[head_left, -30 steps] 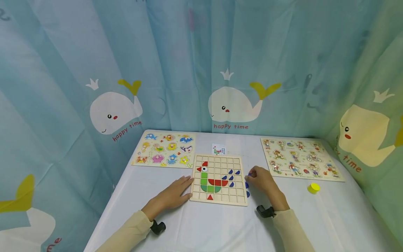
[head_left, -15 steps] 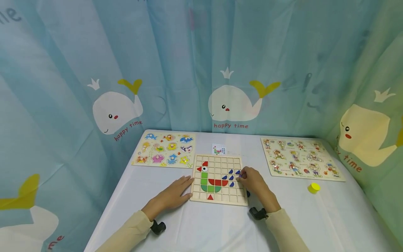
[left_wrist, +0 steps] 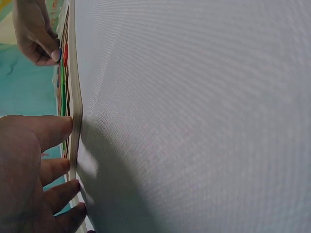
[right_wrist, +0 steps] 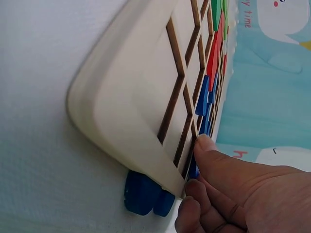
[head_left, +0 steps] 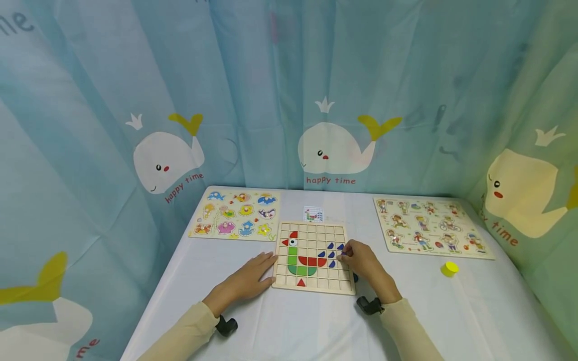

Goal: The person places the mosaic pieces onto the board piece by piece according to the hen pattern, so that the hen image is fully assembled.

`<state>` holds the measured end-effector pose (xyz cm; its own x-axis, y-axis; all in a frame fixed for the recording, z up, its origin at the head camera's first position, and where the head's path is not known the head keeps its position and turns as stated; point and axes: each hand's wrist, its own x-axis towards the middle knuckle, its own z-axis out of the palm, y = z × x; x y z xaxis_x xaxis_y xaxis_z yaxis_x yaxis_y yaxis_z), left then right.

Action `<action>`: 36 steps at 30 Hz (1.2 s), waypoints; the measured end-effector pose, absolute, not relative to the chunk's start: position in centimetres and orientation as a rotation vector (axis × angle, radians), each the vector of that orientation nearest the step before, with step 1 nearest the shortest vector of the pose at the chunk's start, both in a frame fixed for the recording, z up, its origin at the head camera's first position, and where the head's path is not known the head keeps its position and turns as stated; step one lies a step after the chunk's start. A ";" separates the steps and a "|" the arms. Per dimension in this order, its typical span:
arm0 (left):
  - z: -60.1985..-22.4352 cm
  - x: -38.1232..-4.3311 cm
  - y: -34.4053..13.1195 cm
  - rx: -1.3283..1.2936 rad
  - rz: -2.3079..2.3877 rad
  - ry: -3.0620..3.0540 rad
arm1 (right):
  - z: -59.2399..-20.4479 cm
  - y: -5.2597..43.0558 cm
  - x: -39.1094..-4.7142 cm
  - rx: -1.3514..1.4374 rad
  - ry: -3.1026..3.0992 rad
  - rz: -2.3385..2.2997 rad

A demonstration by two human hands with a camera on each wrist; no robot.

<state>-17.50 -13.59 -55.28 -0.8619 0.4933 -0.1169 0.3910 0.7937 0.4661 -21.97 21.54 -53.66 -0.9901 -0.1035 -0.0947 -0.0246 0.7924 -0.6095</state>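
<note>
A wooden grid board (head_left: pixel 325 285) lies mid-table, with green, red and blue pieces set in its squares as a bird. Fingers spread and fairly straight, my left hand (head_left: pixel 247 277) touches the board's left edge. At the right side of the board, my right hand (head_left: pixel 367 260) pinches a blue piece (right_wrist: pixel 193 167) between thumb and fingers, over the squares beside the other blue pieces (head_left: pixel 331 254). The held piece is mostly hidden by the fingers. Two more blue pieces (right_wrist: pixel 141 193) lie on the table against the board's edge in the right wrist view.
Behind the board lies a small picture card (head_left: pixel 313 214) showing a similar bird. A sea-animal puzzle board (head_left: pixel 235 213) lies back left, and a puzzle board with little figures (head_left: pixel 433 228) back right. A yellow cylinder (head_left: pixel 449 269) stands on the right. A whale-printed curtain (head_left: pixel 262 100) encloses the table.
My right hand has moved left from the table beside the board onto its right-hand squares, carrying the blue piece. My left hand has stayed at the left edge.
</note>
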 end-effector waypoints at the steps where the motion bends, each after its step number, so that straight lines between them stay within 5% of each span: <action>1: -55.3 -17.5 -13.6 0.691 0.641 2.752 | -53.6 21.5 -22.0 -0.105 2.857 -0.970; 24: -55.0 -17.4 -13.4 0.677 0.644 2.752 | -53.3 21.5 -21.4 -0.052 2.863 -0.953; 36: -55.1 -17.3 -13.5 0.668 0.654 2.743 | -51.9 25.9 -21.8 -0.091 2.779 -0.855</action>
<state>-17.35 -13.46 -55.07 -0.8658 0.4843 -0.1260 0.3754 0.7951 0.4763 -21.79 25.90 -51.86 -0.9711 -0.1270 -0.2022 0.0086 0.8277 -0.5611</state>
